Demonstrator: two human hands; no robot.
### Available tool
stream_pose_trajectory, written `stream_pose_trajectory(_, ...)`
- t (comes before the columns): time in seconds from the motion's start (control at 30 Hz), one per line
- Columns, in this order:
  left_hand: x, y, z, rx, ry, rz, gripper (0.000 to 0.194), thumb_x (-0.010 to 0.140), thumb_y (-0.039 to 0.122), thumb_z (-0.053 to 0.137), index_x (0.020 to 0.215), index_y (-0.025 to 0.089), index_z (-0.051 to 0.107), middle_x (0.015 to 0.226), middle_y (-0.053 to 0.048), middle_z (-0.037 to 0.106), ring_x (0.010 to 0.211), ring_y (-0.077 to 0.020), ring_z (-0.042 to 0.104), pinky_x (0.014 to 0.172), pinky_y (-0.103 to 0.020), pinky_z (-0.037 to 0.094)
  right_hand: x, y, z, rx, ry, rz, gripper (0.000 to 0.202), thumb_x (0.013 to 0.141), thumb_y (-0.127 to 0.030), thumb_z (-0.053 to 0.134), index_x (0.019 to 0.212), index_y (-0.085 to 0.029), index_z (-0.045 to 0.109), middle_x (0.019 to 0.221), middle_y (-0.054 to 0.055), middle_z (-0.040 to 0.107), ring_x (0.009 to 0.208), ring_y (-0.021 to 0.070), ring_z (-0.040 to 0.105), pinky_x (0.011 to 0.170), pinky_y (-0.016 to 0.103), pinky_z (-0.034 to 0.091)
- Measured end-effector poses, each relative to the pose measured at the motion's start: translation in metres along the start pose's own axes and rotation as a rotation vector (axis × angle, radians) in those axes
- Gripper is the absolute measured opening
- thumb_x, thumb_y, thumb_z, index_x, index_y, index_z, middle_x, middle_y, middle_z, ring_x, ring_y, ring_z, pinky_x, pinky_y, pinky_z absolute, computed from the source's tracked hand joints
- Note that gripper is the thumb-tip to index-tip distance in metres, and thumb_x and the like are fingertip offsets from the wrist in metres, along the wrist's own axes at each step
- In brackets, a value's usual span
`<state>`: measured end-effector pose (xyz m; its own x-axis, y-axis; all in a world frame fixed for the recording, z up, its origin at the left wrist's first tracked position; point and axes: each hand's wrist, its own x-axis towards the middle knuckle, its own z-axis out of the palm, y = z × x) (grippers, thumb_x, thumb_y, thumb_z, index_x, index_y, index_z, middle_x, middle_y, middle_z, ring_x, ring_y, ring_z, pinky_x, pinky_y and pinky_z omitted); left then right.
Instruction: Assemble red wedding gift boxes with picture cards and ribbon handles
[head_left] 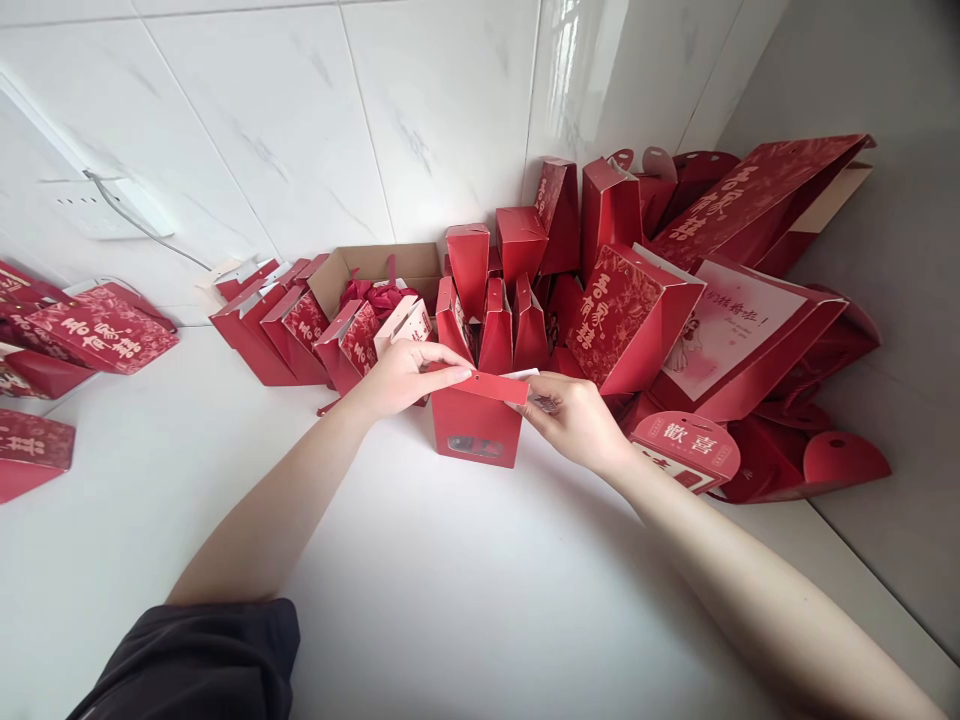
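A red gift box [478, 425] with a small clear window low on its front stands upright on the white table. Its red top flap, with a small hole, is folded toward the front. My left hand [411, 377] pinches the flap's left end between thumb and fingers. At the right top corner, my right hand [574, 415] has its fingers closed on the box's edge, where a bit of white inner side shows. Some of the right fingertips are hidden behind the box.
Several red boxes [469, 270] stand close behind, against the tiled wall. An open cardboard box [330, 285] holds red ribbon. Larger red bags [634, 320] are heaped at right; more red boxes [112, 328] lie on the white table [420, 600] at far left.
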<state>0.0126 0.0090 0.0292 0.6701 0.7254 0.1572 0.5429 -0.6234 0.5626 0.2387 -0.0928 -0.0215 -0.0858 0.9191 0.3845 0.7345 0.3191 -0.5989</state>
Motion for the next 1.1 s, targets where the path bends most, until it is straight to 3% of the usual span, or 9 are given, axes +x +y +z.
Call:
stream_pose_trajectory(0.13, 0.002, -0.003, 0.000, -0.029, 0.037, -0.055, 0.033, 0.087, 0.052, 0.064, 0.102, 0.025, 0.078, 0.112, -0.010, 0.074, 0.117, -0.0298, 0.062, 0.100, -0.049, 0.050, 0.002, 0.001, -0.004, 0.052, -0.010, -0.003, 0.021, 0.094, -0.030, 0.054, 0.098, -0.018, 0.070, 0.088, 0.006, 0.069, 0.073, 0.0168, 0.060, 0.066, 0.027, 0.045)
stream_pose_trajectory(0.2, 0.001, -0.003, 0.001, 0.000, 0.054, -0.037, 0.033, 0.083, 0.053, 0.068, 0.098, 0.026, 0.079, 0.116, -0.011, 0.072, 0.128, -0.0325, 0.053, 0.107, -0.051, 0.045, 0.003, 0.001, -0.011, 0.111, -0.044, -0.054, 0.022, 0.092, -0.027, 0.057, 0.109, -0.019, 0.068, 0.103, 0.006, 0.071, 0.081, 0.0169, 0.062, 0.073, 0.028, 0.049)
stream_pose_trajectory(0.3, 0.001, -0.002, 0.002, 0.034, 0.059, -0.013, 0.032, 0.082, 0.053, 0.070, 0.096, 0.026, 0.080, 0.121, -0.010, 0.070, 0.137, -0.0334, 0.044, 0.113, -0.052, 0.038, 0.003, 0.002, -0.025, 0.179, -0.030, -0.103, 0.037, 0.091, -0.019, 0.054, 0.127, -0.022, 0.060, 0.132, 0.006, 0.063, 0.110, 0.0190, 0.062, 0.095, 0.033, 0.050)
stream_pose_trajectory(0.4, 0.000, -0.002, 0.005, -0.011, 0.031, -0.034, 0.032, 0.082, 0.053, 0.069, 0.099, 0.027, 0.080, 0.116, -0.008, 0.073, 0.131, -0.0304, 0.052, 0.114, -0.047, 0.038, 0.004, 0.007, -0.032, 0.238, 0.153, -0.053, 0.040, 0.095, -0.022, 0.049, 0.135, -0.025, 0.053, 0.135, 0.006, 0.061, 0.116, 0.0217, 0.062, 0.098, 0.039, 0.051)
stream_pose_trajectory(0.53, 0.001, -0.002, 0.010, -0.196, -0.080, -0.069, 0.033, 0.081, 0.052, 0.071, 0.099, 0.026, 0.080, 0.104, -0.003, 0.077, 0.105, -0.0241, 0.068, 0.101, -0.037, 0.050, 0.007, 0.012, -0.024, 0.476, 0.373, -0.078, 0.056, 0.095, -0.034, 0.057, 0.146, -0.028, 0.037, 0.122, 0.009, 0.066, 0.108, 0.0254, 0.067, 0.089, 0.042, 0.059)
stream_pose_trajectory(0.7, -0.002, 0.006, 0.012, -0.298, -0.113, -0.062, 0.032, 0.082, 0.050, 0.071, 0.100, 0.025, 0.079, 0.104, -0.001, 0.077, 0.098, -0.0216, 0.070, 0.085, -0.029, 0.056, 0.009, 0.004, -0.011, 0.578, 0.559, -0.110, 0.045, 0.092, -0.038, 0.063, 0.133, -0.029, 0.047, 0.133, 0.010, 0.059, 0.122, 0.0275, 0.061, 0.099, 0.045, 0.056)
stream_pose_trajectory(0.9, -0.004, 0.010, 0.012, -0.316, -0.130, -0.068, 0.032, 0.082, 0.048, 0.071, 0.101, 0.023, 0.079, 0.104, -0.003, 0.077, 0.098, -0.0226, 0.071, 0.084, -0.031, 0.056, 0.005, -0.005, -0.010, 0.527, 0.572, -0.171, 0.042, 0.096, -0.035, 0.057, 0.135, -0.030, 0.042, 0.129, 0.012, 0.059, 0.119, 0.0276, 0.062, 0.098, 0.048, 0.057)
stream_pose_trajectory(1.1, -0.003, 0.007, 0.015, -0.343, -0.125, -0.035, 0.036, 0.081, 0.047, 0.072, 0.104, 0.020, 0.078, 0.107, -0.005, 0.076, 0.100, -0.0246, 0.071, 0.086, -0.033, 0.056, 0.001, -0.006, -0.008, 0.445, 0.495, -0.187, 0.045, 0.096, -0.033, 0.056, 0.138, -0.030, 0.039, 0.126, 0.012, 0.059, 0.113, 0.0280, 0.064, 0.090, 0.047, 0.060)
